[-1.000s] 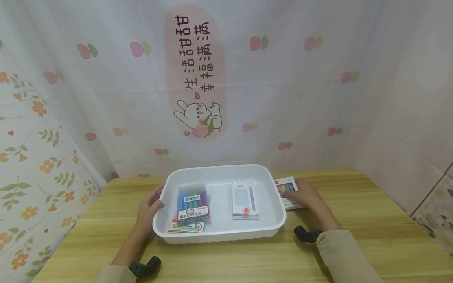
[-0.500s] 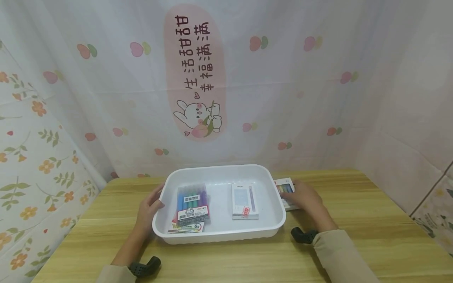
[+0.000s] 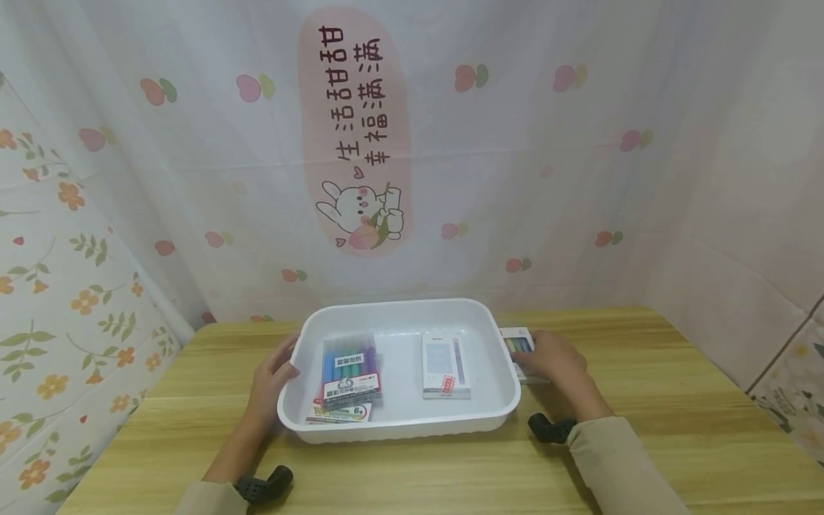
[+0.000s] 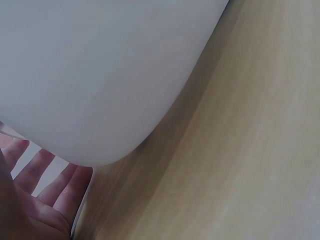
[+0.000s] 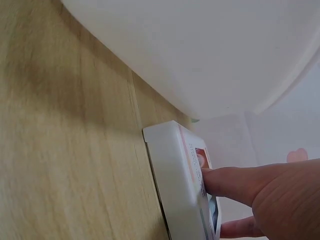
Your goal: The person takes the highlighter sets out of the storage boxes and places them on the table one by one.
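Note:
A white plastic tray stands on the table. My left hand holds its left side, a digit over the rim and fingers along the outer wall; the left wrist view shows these fingers partly hidden by the wall. Just right of the tray lies a white crayon box, coloured sticks showing through its window. My right hand grips this box, one digit on its printed face. In the tray are a clear marker case, a smaller box marked 6 partly beneath it, and a white box with a red sticker.
The wooden table extends past the tray on both sides and in front. A printed curtain hangs along the back edge. Black bent pieces sit on both wrists, beside beige sleeves.
My right hand has turned the crayon box straighter alongside the tray, with its far end drawn slightly nearer. The left hand and tray have stayed in place.

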{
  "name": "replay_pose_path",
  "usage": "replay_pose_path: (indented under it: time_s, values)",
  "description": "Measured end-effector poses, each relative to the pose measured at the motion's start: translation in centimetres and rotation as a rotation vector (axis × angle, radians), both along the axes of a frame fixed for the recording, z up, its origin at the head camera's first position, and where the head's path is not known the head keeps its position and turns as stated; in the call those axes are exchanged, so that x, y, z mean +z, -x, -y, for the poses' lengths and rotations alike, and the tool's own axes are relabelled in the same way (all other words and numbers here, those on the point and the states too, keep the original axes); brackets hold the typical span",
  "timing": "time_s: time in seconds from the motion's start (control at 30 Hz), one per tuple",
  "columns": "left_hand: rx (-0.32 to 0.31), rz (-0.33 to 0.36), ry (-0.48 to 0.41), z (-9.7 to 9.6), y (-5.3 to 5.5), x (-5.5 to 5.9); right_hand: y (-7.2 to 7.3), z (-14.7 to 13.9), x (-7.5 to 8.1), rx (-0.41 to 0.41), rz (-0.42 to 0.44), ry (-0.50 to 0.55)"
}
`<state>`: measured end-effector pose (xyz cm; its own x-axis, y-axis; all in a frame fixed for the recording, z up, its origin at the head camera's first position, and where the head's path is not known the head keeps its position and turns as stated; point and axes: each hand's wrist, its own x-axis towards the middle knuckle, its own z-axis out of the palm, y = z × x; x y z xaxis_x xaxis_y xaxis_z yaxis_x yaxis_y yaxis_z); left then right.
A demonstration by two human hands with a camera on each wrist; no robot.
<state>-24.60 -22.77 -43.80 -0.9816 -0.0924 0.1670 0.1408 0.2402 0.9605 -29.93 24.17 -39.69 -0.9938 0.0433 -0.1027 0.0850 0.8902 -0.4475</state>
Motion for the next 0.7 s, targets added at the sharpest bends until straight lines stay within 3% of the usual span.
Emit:
replay_pose_path:
  time_s: [0.33, 0.7]
  values:
    - [-0.001, -0.003, 0.0, 0.1, 0.0, -0.1, 0.1, -0.1, -0.1, 0.002, 0.004, 0.001]
    - [-0.016, -0.017, -0.013, 0.0, 0.0, -0.1, -0.6, 0.4, 1.6, 0.077, -0.014, -0.03]
